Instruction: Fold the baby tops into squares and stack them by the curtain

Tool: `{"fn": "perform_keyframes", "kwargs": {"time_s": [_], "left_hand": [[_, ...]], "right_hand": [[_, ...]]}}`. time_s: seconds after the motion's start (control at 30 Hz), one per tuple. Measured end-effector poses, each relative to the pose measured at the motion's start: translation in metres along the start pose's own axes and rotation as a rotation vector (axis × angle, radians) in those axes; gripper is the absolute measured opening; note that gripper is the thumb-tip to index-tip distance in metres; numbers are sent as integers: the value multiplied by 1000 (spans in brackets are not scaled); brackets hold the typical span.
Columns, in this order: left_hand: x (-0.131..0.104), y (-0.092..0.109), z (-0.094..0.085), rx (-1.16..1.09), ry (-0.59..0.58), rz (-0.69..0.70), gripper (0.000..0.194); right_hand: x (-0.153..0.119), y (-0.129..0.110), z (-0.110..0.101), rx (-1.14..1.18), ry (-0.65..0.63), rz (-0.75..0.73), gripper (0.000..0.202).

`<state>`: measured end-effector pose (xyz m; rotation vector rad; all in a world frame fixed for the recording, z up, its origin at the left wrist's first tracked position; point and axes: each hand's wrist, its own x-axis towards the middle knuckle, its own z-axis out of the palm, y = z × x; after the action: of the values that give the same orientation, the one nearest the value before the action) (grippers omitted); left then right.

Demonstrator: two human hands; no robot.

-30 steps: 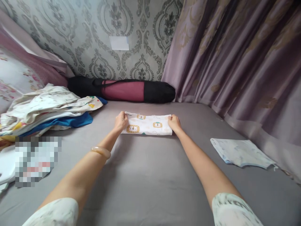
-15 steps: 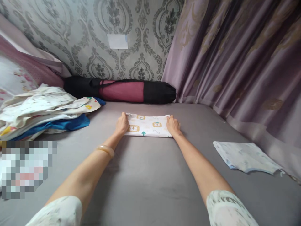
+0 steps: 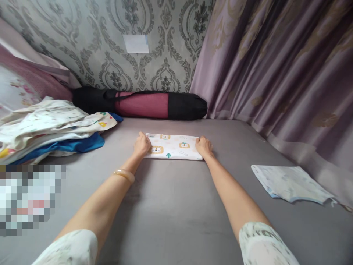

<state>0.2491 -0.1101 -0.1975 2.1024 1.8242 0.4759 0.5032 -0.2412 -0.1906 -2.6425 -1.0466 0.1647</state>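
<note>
A white cloth (image 3: 173,147) printed with yellow lion faces and a green arrow lies folded into a flat rectangle on the grey bed sheet (image 3: 171,206). My left hand (image 3: 141,144), below a pale bangle (image 3: 124,175), is closed on the cloth's left edge. At the opposite end my right hand (image 3: 204,147) has its fingers curled in on the right edge. The fingertips of both hands are partly hidden against the fabric.
Loose clothes (image 3: 52,125) are heaped at the left, with a blue garment (image 3: 68,147) underneath. A black and maroon roll bag (image 3: 140,105) lies along the wall. A folded pale garment (image 3: 292,182) rests at the right, near the purple curtain (image 3: 248,66).
The cloth's upper edge, slightly rumpled at the left before, now lies straighter and flatter. Both hands stay at its two ends, the left shifted slightly outward.
</note>
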Motion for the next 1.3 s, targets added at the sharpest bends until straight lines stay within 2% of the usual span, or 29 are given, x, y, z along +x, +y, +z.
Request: {"fn": "perform_keyframes", "kwargs": {"time_s": [0.1, 0.17, 0.2, 0.27, 0.33, 0.4, 0.47, 0.57, 0.8, 0.9, 1.07, 1.3], "left_hand": [[-4, 4, -7, 35, 90, 74, 39], [-9, 10, -7, 79, 141, 188, 36], [-12, 15, -5, 96, 131, 258, 34], [-18, 27, 2, 107, 54, 411, 32], [-26, 39, 13, 104, -23, 535, 34], [-32, 47, 24, 112, -53, 582, 38], [-37, 50, 34, 137, -78, 579, 44], [-39, 48, 40, 180, -113, 566, 49], [-34, 41, 40, 201, -148, 524, 54], [-33, 39, 42, 199, -126, 491, 54], [-32, 33, 45, 212, -23, 436, 61], [-27, 23, 37, 252, -19, 305, 65]], "right_hand": [[-2, -1, -10, 35, -43, 7, 40], [-9, -10, -14, 26, 39, -8, 41], [-14, -17, -15, 17, 99, -38, 41], [-27, -36, -11, 9, 161, -175, 42], [-39, -56, -1, 11, 90, -405, 44], [-49, -70, 12, -3, 3, -586, 47], [-54, -77, 24, -23, -54, -657, 51], [-56, -77, 36, -40, -69, -651, 53], [-53, -71, 41, -49, -61, -636, 53], [-52, -71, 42, -59, -73, -630, 53], [-49, -67, 45, -67, -52, -634, 52], [-43, -55, 46, -78, 11, -546, 55]]}}
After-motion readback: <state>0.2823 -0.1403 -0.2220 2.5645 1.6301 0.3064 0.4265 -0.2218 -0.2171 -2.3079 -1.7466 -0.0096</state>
